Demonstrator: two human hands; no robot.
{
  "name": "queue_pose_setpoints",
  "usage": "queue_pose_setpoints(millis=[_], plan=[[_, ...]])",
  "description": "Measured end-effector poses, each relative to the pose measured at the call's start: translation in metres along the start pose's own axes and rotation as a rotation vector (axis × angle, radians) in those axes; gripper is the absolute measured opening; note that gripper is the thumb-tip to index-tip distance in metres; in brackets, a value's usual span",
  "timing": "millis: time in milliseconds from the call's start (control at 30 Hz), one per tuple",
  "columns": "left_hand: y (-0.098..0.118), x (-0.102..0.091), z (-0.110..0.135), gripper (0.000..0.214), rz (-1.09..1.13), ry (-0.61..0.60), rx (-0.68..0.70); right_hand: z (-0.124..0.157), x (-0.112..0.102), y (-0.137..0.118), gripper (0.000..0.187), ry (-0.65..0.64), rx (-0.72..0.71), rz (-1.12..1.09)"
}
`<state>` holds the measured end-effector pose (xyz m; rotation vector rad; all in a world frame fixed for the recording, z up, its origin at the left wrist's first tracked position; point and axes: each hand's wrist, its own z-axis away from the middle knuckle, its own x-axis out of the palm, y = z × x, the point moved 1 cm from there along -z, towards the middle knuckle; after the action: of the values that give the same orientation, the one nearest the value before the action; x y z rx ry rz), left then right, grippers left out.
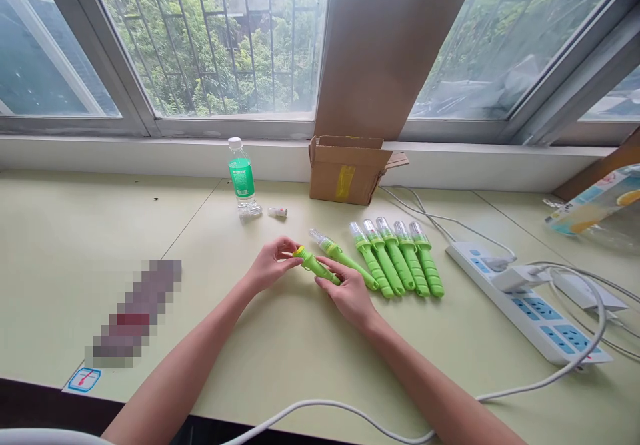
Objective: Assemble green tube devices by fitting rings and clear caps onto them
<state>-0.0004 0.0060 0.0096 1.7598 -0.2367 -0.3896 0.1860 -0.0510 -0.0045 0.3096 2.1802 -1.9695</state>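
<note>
Lime-green plastic tubular stick with a yellow-rimmed end (pixel 319 267) is being held above the pale yellow-green tabletop (pixel 260 371); whether it is touching the surface, I cannot tell. Its long axis is running diagonally, the yellow end pointing left and away from the person, the other slanting back rightward. The left hand (pixel 270 268) is pinching the yellow end between thumb and fingers; the right hand (pixel 353 295) is gripping the opposite end likewise. Just beyond, a green stick with a clear plastic tip (pixel 346 258) is lying nearly parallel, its tip also pointing left and away.
</note>
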Motion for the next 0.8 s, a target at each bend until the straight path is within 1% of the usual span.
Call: queue_pose_setpoints(millis=[333,600,800], plan=[[-0.0012,0.0001,0.0002,0.027,0.002,0.022,-0.009,-0.0011,-0.0005,0.0019,0.042,0.004,-0.003,0.027],[-0.0001,-0.0002,0.0009,0.026,-0.023,0.039,0.003,0.0001,-0.0014,-0.0031,0.043,-0.021,0.045,-0.029],[0.0009,-0.0018,0.0008,0.023,-0.032,-0.025,0.042,-0.0011,-0.0039,-0.0072,0.046,-0.023,0.11,-0.061]])
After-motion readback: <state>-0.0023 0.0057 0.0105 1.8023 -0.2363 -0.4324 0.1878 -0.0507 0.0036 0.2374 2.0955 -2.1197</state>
